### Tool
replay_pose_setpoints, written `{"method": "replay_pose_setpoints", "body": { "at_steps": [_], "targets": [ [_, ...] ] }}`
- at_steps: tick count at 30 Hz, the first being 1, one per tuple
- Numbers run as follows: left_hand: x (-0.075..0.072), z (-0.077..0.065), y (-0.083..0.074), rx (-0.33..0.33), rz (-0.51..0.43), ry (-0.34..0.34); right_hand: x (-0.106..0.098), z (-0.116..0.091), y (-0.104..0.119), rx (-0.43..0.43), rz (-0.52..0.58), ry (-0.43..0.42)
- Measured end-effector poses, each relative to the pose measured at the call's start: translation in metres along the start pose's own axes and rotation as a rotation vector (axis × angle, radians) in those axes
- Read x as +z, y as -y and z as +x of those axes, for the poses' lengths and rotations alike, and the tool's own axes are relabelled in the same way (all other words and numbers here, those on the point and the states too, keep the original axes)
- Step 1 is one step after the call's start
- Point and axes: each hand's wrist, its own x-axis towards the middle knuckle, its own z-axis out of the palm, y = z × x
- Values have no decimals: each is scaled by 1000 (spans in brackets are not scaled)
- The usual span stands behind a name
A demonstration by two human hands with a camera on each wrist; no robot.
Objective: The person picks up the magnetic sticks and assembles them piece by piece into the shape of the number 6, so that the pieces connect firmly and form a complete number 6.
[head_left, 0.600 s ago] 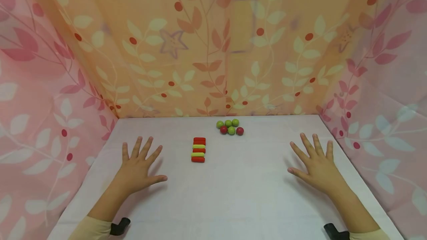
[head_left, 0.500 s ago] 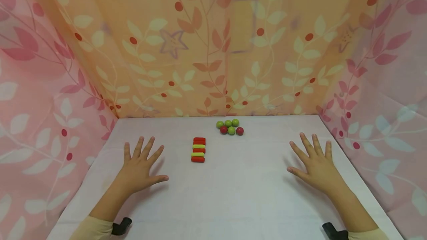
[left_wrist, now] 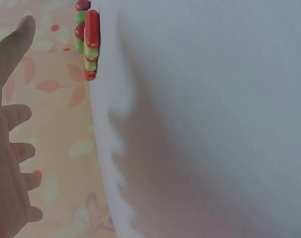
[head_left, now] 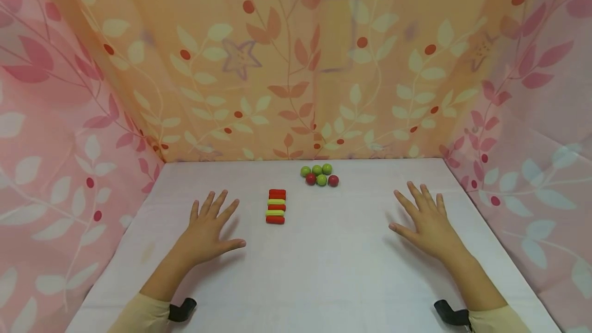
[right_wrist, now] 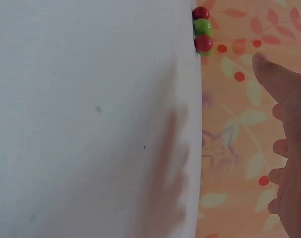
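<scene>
My left hand hovers over the left part of the white table, fingers spread, holding nothing. Nearest to it is a column of short red and yellow-green sticks, lying side by side. On the right my right hand is likewise spread above the table with nothing in it. Small round green and red balls sit clustered near the back edge, between the hands and apart from both. In the left wrist view the red stick shows in front of the balls; the right wrist view shows a few balls only.
A white cloth covers the table. Behind it hangs an orange leaf-patterned curtain, and pink patterned cloth rises along both sides. A black wrist camera mount is strapped by each sleeve.
Both hands have moved inward, the left one to the right and the right one slightly to the left. The sticks and balls stay where they were.
</scene>
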Motion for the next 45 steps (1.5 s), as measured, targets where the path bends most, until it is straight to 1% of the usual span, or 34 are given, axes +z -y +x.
{"method": "replay_pose_setpoints", "body": {
  "at_steps": [4,10,13,17,23,26,30,36,39,45],
  "targets": [
    [4,2,-2,-14,-64,39,2,4,5,7,55,-19],
    [9,7,-4,-15,-161,19,7,16,12,33,141,-50],
    [11,9,-6,-21,-207,12,9,22,16,44,186,-48],
    [12,11,-10,-49,-277,11,13,30,21,58,253,-43],
    [19,15,-14,-81,-361,15,20,42,26,75,341,-46],
    [23,18,-15,-86,-418,14,24,47,28,89,395,-44],
    [25,20,-19,-84,-489,16,29,53,32,129,472,-19],
    [29,27,-27,-107,-546,32,39,61,34,199,555,21],
    [31,32,-29,-97,-560,38,44,67,36,224,593,31],
    [37,42,-32,-69,-586,73,54,82,40,233,677,37]
  ]
}}
